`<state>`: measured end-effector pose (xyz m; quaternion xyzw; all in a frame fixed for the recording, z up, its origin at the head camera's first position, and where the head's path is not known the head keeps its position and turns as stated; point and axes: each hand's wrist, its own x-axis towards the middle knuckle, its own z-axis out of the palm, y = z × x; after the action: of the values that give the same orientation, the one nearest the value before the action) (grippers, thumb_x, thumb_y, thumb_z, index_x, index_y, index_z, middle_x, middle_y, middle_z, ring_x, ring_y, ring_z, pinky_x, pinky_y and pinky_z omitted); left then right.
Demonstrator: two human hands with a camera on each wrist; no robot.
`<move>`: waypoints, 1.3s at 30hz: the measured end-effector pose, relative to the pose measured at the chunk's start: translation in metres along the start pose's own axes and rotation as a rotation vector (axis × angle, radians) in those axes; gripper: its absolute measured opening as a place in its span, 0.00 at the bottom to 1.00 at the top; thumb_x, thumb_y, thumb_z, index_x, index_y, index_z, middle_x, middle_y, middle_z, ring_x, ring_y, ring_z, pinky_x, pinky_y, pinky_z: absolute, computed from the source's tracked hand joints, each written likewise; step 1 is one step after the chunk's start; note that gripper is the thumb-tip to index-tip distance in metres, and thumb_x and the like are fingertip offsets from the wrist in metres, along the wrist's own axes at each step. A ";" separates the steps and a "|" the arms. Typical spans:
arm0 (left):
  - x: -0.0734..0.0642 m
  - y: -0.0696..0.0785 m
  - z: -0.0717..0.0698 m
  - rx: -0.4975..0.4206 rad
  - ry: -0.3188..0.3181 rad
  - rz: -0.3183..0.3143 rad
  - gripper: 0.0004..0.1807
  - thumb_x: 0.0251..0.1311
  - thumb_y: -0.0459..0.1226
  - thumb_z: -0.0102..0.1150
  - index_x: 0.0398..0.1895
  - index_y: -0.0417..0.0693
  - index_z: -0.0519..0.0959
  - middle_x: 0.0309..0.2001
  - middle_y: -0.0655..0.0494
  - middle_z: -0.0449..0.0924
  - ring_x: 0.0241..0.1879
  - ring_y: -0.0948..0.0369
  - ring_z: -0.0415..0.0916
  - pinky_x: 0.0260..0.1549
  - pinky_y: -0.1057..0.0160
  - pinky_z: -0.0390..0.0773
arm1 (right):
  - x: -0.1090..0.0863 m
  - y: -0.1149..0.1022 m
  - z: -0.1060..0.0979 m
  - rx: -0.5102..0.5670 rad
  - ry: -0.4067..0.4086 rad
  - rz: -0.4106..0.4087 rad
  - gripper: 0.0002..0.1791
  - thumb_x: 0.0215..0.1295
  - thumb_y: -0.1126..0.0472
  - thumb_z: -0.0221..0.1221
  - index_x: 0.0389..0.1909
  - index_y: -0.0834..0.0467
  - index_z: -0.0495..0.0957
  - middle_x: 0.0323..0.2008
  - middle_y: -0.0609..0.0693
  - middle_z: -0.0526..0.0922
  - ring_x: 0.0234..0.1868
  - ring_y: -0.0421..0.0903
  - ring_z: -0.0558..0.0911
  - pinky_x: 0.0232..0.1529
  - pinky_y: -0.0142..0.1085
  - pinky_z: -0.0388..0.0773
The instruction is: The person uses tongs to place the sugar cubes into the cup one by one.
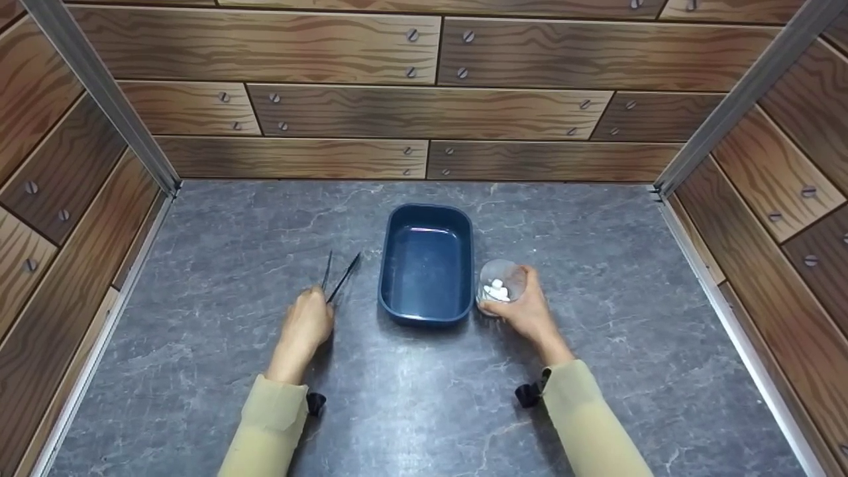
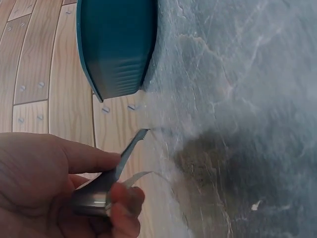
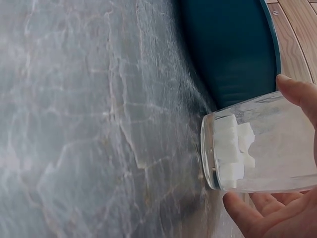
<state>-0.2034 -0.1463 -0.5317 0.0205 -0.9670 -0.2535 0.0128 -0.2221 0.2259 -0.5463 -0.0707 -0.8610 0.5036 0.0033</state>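
Observation:
My left hand [image 1: 308,319] grips a pair of small metal tongs [image 2: 130,151] at the bend. Their two arms stand apart, and a serrated tip shows in the left wrist view. Nothing is between the tips. On the other side of a dark blue plastic tub [image 1: 426,318], my right hand [image 1: 531,317] holds a clear drinking glass [image 3: 282,144] round its side. Several white cube-like lumps [image 3: 230,148] lie at the bottom of the glass. The glass is upright, its base close to the table, right beside the tub's right wall.
The grey marbled tabletop [image 1: 218,265] runs under everything. Wood-patterned panels [image 1: 424,109] wall in the back and both sides, with metal posts [image 1: 722,99] at the rear corners. The tub's inside shows bare.

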 end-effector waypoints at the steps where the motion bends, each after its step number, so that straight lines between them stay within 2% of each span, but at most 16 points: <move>1: 0.000 0.000 0.000 0.011 0.002 0.002 0.12 0.63 0.31 0.56 0.41 0.26 0.74 0.38 0.30 0.78 0.39 0.32 0.77 0.40 0.38 0.74 | 0.000 0.000 0.000 -0.003 0.005 0.006 0.58 0.39 0.55 0.80 0.68 0.60 0.53 0.65 0.70 0.63 0.66 0.63 0.64 0.67 0.53 0.57; 6: -0.001 -0.001 0.002 0.072 0.004 0.008 0.12 0.61 0.32 0.60 0.39 0.26 0.76 0.37 0.27 0.76 0.38 0.32 0.77 0.39 0.39 0.75 | -0.001 -0.001 0.000 -0.006 0.023 0.000 0.56 0.39 0.54 0.80 0.65 0.61 0.53 0.64 0.71 0.64 0.65 0.63 0.66 0.66 0.52 0.60; 13: 0.002 -0.003 0.001 0.129 -0.058 -0.079 0.13 0.60 0.35 0.63 0.42 0.32 0.79 0.39 0.32 0.79 0.38 0.33 0.79 0.34 0.36 0.76 | -0.004 -0.007 -0.001 -0.079 0.053 -0.025 0.56 0.37 0.51 0.81 0.64 0.64 0.57 0.61 0.69 0.68 0.63 0.62 0.69 0.63 0.52 0.63; 17: 0.005 -0.004 0.001 0.124 -0.099 -0.099 0.17 0.57 0.37 0.67 0.44 0.35 0.79 0.42 0.32 0.81 0.40 0.33 0.79 0.35 0.35 0.76 | -0.004 -0.010 -0.002 -0.130 0.050 -0.023 0.58 0.38 0.48 0.80 0.66 0.66 0.57 0.63 0.69 0.68 0.64 0.63 0.68 0.64 0.52 0.63; 24: 0.006 -0.006 0.004 0.108 -0.105 -0.086 0.20 0.53 0.38 0.71 0.46 0.34 0.78 0.44 0.31 0.81 0.40 0.33 0.79 0.35 0.36 0.76 | -0.004 -0.010 -0.005 -0.193 0.034 -0.017 0.63 0.37 0.45 0.80 0.69 0.65 0.55 0.65 0.70 0.66 0.65 0.65 0.67 0.64 0.53 0.62; 29: 0.006 -0.009 0.005 0.105 -0.109 -0.080 0.22 0.53 0.40 0.72 0.44 0.33 0.78 0.43 0.31 0.81 0.41 0.34 0.79 0.35 0.37 0.77 | -0.005 -0.008 -0.006 -0.217 -0.011 -0.024 0.69 0.36 0.42 0.79 0.74 0.63 0.49 0.68 0.69 0.62 0.68 0.66 0.63 0.66 0.55 0.59; 33: 0.007 -0.012 0.006 0.105 -0.116 -0.077 0.24 0.56 0.46 0.70 0.43 0.33 0.79 0.43 0.31 0.80 0.41 0.34 0.79 0.35 0.38 0.77 | -0.007 -0.006 -0.009 -0.212 -0.032 -0.064 0.72 0.36 0.39 0.78 0.76 0.62 0.45 0.71 0.68 0.57 0.70 0.65 0.58 0.68 0.56 0.55; 36: 0.006 -0.014 0.005 0.108 -0.108 -0.072 0.24 0.62 0.49 0.63 0.42 0.33 0.78 0.43 0.32 0.80 0.41 0.34 0.79 0.35 0.38 0.77 | -0.009 -0.006 -0.015 -0.193 -0.027 -0.121 0.71 0.37 0.38 0.77 0.76 0.61 0.45 0.71 0.66 0.57 0.71 0.61 0.58 0.69 0.54 0.54; 39: 0.004 -0.014 0.002 0.102 -0.080 -0.063 0.25 0.68 0.49 0.56 0.47 0.32 0.77 0.45 0.32 0.78 0.42 0.33 0.78 0.37 0.37 0.76 | -0.010 -0.006 -0.023 -0.186 -0.016 -0.189 0.68 0.41 0.41 0.77 0.75 0.62 0.47 0.71 0.64 0.59 0.71 0.59 0.59 0.69 0.52 0.53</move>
<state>-0.2074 -0.1579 -0.5401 0.0416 -0.9773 -0.2048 -0.0350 -0.2114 0.2415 -0.5296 0.0149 -0.9068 0.4197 0.0373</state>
